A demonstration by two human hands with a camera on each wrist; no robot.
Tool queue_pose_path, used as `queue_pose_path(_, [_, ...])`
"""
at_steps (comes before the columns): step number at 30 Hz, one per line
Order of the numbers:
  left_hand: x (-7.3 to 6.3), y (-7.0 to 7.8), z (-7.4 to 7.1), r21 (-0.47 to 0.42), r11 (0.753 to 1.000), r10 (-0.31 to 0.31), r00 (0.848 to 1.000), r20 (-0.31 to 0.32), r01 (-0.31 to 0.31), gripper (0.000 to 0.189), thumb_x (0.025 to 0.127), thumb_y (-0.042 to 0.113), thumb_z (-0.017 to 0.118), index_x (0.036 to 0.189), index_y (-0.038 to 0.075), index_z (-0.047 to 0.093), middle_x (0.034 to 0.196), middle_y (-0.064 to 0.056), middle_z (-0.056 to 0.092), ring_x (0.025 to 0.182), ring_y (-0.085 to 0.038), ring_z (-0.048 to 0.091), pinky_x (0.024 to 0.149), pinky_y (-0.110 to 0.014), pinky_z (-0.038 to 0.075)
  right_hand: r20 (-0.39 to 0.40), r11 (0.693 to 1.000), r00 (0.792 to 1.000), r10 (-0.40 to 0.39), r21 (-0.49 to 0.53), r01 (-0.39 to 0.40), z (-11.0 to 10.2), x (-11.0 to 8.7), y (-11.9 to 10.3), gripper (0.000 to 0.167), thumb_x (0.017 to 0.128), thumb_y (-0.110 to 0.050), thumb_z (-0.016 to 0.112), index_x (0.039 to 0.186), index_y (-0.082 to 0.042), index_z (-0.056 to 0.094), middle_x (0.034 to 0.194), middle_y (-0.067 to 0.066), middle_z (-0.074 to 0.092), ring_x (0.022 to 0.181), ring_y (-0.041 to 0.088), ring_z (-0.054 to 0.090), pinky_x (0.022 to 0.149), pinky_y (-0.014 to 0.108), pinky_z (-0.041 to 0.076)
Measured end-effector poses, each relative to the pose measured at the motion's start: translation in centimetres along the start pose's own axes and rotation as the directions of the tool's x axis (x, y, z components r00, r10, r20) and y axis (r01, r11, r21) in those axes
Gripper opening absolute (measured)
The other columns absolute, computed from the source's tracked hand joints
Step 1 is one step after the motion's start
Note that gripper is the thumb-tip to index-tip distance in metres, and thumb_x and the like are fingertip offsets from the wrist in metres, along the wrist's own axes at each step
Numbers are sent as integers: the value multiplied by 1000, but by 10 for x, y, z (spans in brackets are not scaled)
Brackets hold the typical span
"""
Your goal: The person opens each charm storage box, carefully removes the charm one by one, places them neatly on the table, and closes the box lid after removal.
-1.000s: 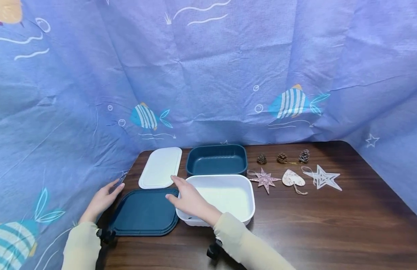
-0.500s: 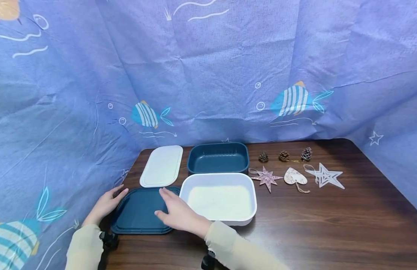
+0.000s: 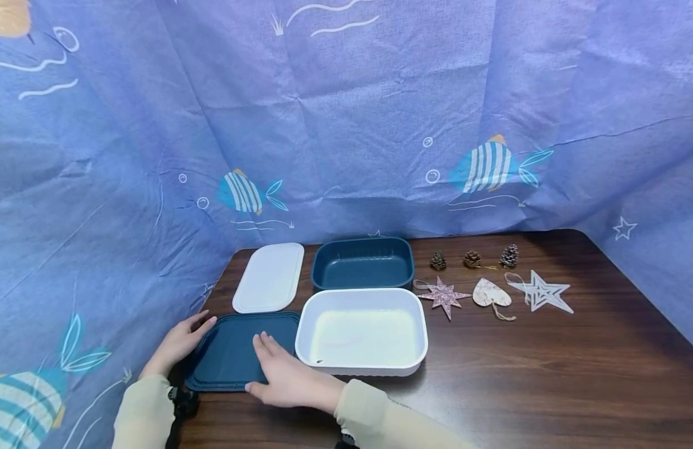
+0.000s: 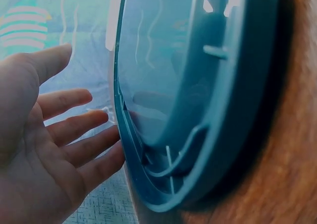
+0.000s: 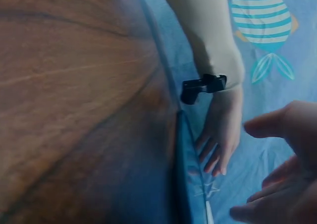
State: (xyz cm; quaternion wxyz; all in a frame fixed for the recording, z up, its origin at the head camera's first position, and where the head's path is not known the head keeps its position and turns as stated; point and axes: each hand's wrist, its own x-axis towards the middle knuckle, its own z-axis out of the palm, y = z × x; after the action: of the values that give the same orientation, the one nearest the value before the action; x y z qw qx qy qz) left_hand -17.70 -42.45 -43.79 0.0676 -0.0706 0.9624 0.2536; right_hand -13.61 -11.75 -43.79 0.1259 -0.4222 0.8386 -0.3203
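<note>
A dark blue lid [image 3: 228, 349] lies flat at the table's left side. Along its left rim is my left hand [image 3: 180, 340], fingers spread; in the left wrist view, the lower fingertips [image 4: 115, 157] meet or nearly meet the lid's edge. My right hand [image 3: 290, 374], with fingers extended and thumb apart, hovers by the lid's near right corner and partly hides it. The right wrist view has that hand [image 5: 292, 179] holding nothing. Right of the lid stands a white rectangular container [image 3: 362, 365], without a cover, a small dark mark at its near left inside.
Behind are a white lid [image 3: 270, 277] and a dark blue container [image 3: 363, 271]. To the right lie a pink glitter star [image 3: 444, 297], a heart ornament [image 3: 491, 293], a white star [image 3: 542, 292] and pinecones [image 3: 472, 259]. A fish-patterned curtain [image 3: 346, 125] borders the table.
My right hand has moved left and toward me, from the white container's left rim to the lid's near right corner. My left hand has shifted slightly right and nearer, to the lid's rim.
</note>
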Motion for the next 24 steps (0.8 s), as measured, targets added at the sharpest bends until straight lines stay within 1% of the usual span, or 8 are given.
queue_pose_path(3, [1,1,1,3,1000,5,1000,1,-5,81,105,53,44,154,-10,28,151,-40,30,135,-57,35,103,-67,37,81,998,995,52,-26,-50,7,0,4,83,102,-44,56,161,-2,14,167,18,11,154,27,9,120,35,25])
queue_pose_path(5, [1,1,1,6,1000,7,1000,-1,-7,81,105,53,44,154,-10,28,151,-40,31,135,-56,36,103,-67,38,103,995,991,90,-42,-86,11,-1,6,85,101,-44,57,161,-2,14,166,21,9,154,30,5,121,36,23])
queue_pose_path(8, [1,2,2,1,1000,7,1000,-5,-7,81,105,53,45,153,-10,29,151,-40,31,135,-57,35,104,-67,37,102,988,984,145,-58,-140,17,-2,10,85,101,-43,58,161,-3,15,166,23,6,154,34,2,121,37,22])
queue_pose_path(13, [2,3,5,-6,1000,20,1000,-7,-20,79,105,51,46,152,-11,32,150,-39,33,135,-56,35,104,-66,37,76,978,978,194,-92,-187,23,-2,12,83,100,-44,59,161,-4,19,166,23,7,154,35,-1,122,37,21])
queue_pose_path(17, [4,3,7,-9,1000,22,1000,-5,-22,80,105,52,46,151,-11,33,151,-38,34,136,-56,36,104,-66,37,91,970,968,232,-93,-224,23,-3,11,83,99,-46,60,161,-6,21,167,19,8,154,33,-1,120,43,25])
queue_pose_path(19, [4,4,8,-12,1000,23,1000,-5,-23,81,105,53,45,151,-11,33,151,-38,34,136,-55,36,104,-66,37,106,968,965,241,-91,-232,22,-3,12,83,99,-45,61,161,-7,21,167,18,7,154,33,-2,119,45,26])
queue_pose_path(21, [4,4,7,-13,1000,26,1000,-3,-26,81,105,54,45,151,-12,33,151,-38,34,136,-56,35,105,-66,37,116,968,964,240,-98,-230,20,-2,12,82,99,-45,61,161,-7,23,167,17,7,154,32,-2,120,44,26])
queue_pose_path(24, [3,4,6,-15,999,36,999,-1,-36,80,105,53,45,150,-12,35,151,-37,35,136,-56,35,105,-67,36,119,968,966,231,-128,-216,19,-1,13,79,100,-43,60,160,-5,25,167,17,7,154,32,-2,122,39,20])
